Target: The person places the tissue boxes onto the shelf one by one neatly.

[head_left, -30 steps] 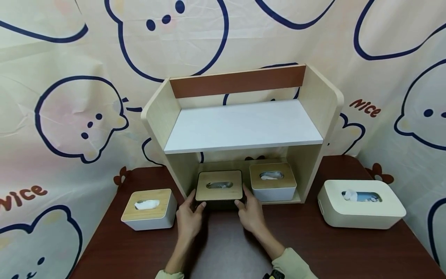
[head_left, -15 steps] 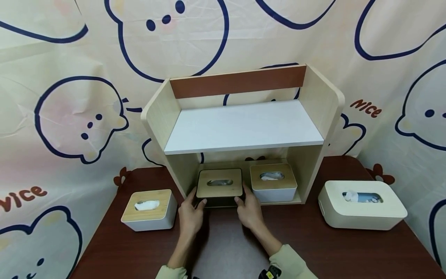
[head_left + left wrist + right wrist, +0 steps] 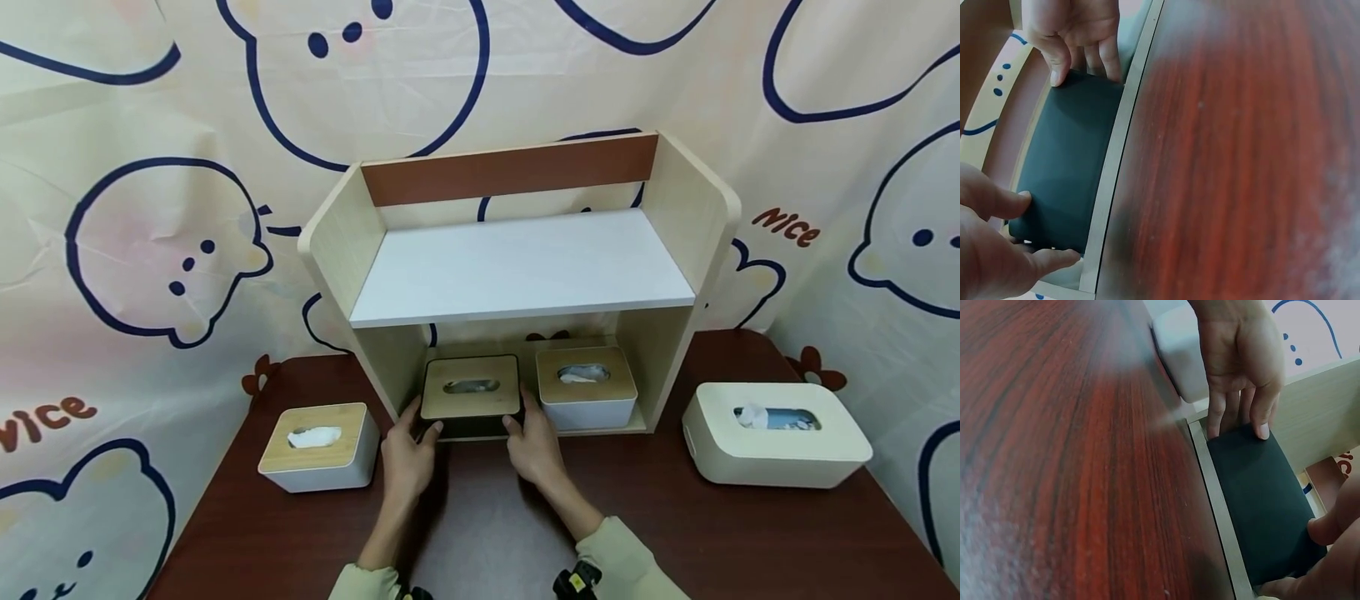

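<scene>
- Black tissue box (image 3: 470,400), bamboo-lidded, sat in the shelf's (image 3: 517,267) lower bay, gripped by my left hand (image 3: 408,458) and right hand (image 3: 534,446).
- Only the wrist views showed its plain dark front.

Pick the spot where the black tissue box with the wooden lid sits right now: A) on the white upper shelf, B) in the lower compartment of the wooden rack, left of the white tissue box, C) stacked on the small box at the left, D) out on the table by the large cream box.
B: the black tissue box sits in the lower compartment of the wooden rack, left of the white tissue box, with both hands at its sides.
</scene>
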`<state>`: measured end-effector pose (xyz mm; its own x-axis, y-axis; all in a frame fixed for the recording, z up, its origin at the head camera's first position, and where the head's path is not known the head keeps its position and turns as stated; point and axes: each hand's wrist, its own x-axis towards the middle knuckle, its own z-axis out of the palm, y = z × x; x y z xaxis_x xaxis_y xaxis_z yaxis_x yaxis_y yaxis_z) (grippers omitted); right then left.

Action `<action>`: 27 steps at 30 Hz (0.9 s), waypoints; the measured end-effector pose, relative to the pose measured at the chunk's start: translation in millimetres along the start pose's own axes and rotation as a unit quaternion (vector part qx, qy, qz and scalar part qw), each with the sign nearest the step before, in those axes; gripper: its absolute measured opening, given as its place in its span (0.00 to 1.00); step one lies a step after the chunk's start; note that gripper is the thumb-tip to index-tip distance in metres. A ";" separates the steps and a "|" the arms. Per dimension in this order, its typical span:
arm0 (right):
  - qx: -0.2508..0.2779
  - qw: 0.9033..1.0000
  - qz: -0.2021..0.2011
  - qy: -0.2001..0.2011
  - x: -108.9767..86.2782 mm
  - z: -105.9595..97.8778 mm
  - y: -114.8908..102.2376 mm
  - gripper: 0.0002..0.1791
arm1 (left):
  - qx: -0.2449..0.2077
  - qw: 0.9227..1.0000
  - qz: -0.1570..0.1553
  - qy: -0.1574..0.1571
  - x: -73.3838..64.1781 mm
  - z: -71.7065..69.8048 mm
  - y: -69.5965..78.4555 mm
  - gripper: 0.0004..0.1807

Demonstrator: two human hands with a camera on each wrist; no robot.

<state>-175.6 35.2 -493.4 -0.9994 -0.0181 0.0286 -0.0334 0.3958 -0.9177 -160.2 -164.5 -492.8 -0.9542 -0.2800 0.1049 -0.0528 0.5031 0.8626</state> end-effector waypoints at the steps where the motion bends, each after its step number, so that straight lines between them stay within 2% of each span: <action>1: 0.001 1.000 0.000 -0.002 0.0 -0.1 -0.5 0.38 | 0.001 1.000 0.002 0.001 0.1 -0.2 -0.5 0.34; 7: 0.002 1.000 0.003 -0.021 -2.3 -3.5 -4.8 0.39 | 0.007 1.000 0.004 -0.010 -2.3 -2.6 -1.5 0.36; 13: -0.003 0.999 0.007 -0.036 -9.5 -9.5 -13.4 0.41 | 0.024 1.000 0.015 -0.014 -8.1 -9.8 6.7 0.39; 21: 0.004 0.998 -0.054 -0.028 -26.4 -15.5 -32.4 0.41 | 0.028 0.999 0.042 -0.016 -13.8 -17.8 22.9 0.41; 27: -0.009 0.997 -0.070 -0.042 -37.3 -17.0 -44.5 0.43 | 0.026 0.998 0.062 -0.015 -22.4 -28.3 35.7 0.43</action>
<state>-136.9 33.9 -446.9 -0.9810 -0.1513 0.1219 -0.1735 0.4003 -0.8998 -132.4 -163.4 -450.4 -0.9629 -0.1888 0.1927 0.0510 0.5738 0.8174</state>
